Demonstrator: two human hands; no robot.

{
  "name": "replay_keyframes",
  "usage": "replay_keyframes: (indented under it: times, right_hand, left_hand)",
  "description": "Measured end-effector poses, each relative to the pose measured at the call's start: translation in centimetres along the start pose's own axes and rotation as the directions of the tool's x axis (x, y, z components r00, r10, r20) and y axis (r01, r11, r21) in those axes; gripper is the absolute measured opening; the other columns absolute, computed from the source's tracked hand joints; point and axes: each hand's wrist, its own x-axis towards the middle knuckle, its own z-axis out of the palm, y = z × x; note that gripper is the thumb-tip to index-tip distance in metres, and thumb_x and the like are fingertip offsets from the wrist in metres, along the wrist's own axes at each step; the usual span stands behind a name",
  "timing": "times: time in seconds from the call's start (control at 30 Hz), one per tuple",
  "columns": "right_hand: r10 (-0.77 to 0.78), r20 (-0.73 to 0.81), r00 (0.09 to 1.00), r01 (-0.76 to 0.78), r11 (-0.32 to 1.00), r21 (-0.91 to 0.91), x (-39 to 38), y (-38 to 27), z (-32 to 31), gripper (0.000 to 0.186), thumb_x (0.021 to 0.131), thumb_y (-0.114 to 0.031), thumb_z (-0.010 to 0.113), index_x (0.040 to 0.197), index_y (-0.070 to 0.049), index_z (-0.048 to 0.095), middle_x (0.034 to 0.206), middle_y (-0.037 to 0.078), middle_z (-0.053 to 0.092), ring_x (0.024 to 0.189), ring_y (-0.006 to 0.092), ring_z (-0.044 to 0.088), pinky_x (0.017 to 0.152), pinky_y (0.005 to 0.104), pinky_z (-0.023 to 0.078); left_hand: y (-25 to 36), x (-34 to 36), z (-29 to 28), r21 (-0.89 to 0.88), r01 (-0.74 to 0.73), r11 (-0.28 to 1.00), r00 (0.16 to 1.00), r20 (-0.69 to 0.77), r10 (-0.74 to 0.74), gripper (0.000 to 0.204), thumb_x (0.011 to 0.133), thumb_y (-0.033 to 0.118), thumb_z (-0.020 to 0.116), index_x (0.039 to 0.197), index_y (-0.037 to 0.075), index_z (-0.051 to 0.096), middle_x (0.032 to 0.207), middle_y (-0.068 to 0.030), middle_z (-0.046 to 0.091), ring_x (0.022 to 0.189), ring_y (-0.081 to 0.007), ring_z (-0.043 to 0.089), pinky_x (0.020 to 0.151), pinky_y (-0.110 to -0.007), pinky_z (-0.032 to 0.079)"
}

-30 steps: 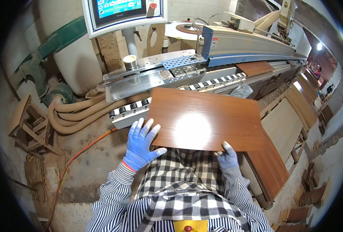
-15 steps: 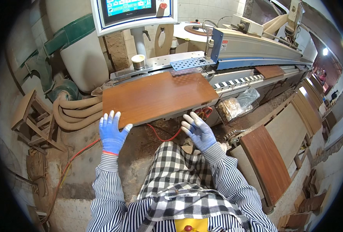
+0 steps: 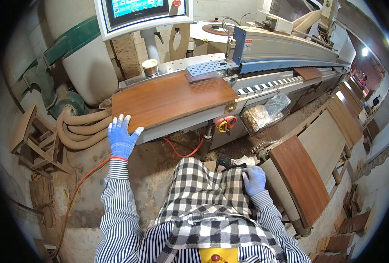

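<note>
While the left hand (image 3: 123, 139), in a blue knit glove with whitish fingertips, spreads wide at the near left corner, here lies the glossy reddish-brown wood-grained rectangular board (image 3: 168, 103), flat along the front of the long grey machine (image 3: 286, 51). That hand is open, thumb splayed out to the right, fingertips over the board's edge and no grip around it. Over at the other side, the right hand (image 3: 254, 180), gloved in blue too, is down by the black-and-white checked cloth apron (image 3: 207, 188), well apart from the board; its fingers bend, and whether they pinch any cloth I cannot tell. Look at the board's far side: a blue perforated flat plate (image 3: 209, 68) juts over it, dots mirrored in the shine. Just behind stands a round pale-topped metal tin (image 3: 150, 67), and above it a white-framed control screen (image 3: 137, 11) glows blue. Off the board's right end runs a row of black-and-white blocks (image 3: 271, 87), with a wire basket holding clear plastic (image 3: 264, 116) below. To the right, a second reddish-brown wooden board (image 3: 299, 179) lies across the grey conveyor table (image 3: 319, 136). Out left, thick tan ribbed hoses (image 3: 80, 129) curve beside a rough wooden stool (image 3: 41, 144).
</note>
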Motion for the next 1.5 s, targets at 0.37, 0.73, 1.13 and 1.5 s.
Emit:
replay_keyframes:
  times: [0.37,0.73,1.13,1.5]
  right_hand:
    - [0.219,0.065,0.974,-0.201,0.957,-0.208,5.7,5.4,0.5,0.027,0.089,-0.03,0.058,0.105,-0.009,0.064,0.108,0.015,0.063,0.103,0.0327,0.059,0.091,0.0428,0.045]
    - [-0.268,0.057,0.962,0.274,0.943,-0.189,-2.3,-3.0,0.5,0.041,0.087,-0.035,0.056,0.121,-0.011,0.058,0.131,0.013,0.051,0.125,0.0346,0.041,0.109,0.0489,0.027]
    - [-0.263,-0.005,0.965,0.26,0.958,-0.121,-2.5,-2.5,1.5,0.039,0.084,-0.033,0.06,0.117,-0.014,0.063,0.127,0.013,0.055,0.126,0.0352,0.041,0.109,0.0505,0.026]
    - [-0.032,-0.221,0.975,0.111,0.928,0.355,-1.7,-0.2,0.4,0.036,0.085,-0.016,0.06,0.119,-0.006,0.06,0.12,0.018,0.06,0.114,0.034,0.054,0.102,0.0428,0.04]
  left_hand:
    - [-0.1,0.1,0.1,0.004,-0.014,1.0,1.0,-0.02,0.014,0.072,0.082,0.059,0.063,0.133,0.008,0.053,0.141,-0.0175,0.047,0.134,-0.0336,0.038,0.114,-0.046,0.022]
    - [-4.2,-1.4,-1.0,-0.15,0.061,0.987,0.998,0.003,-0.061,0.065,0.082,0.044,0.07,0.136,0.012,0.05,0.145,-0.0175,0.042,0.136,-0.0353,0.034,0.112,-0.045,0.027]
    - [-2.8,-0.8,-0.6,-0.334,0.113,0.936,0.993,0.018,-0.113,0.066,0.081,0.042,0.073,0.134,0.008,0.052,0.14,-0.0181,0.048,0.135,-0.0346,0.037,0.112,-0.043,0.029]
    - [4.9,1.9,1.8,-0.235,-0.042,0.971,0.997,-0.066,0.027,0.072,0.076,0.049,0.074,0.131,0.007,0.055,0.128,-0.0185,0.057,0.127,-0.035,0.045,0.111,-0.045,0.028]
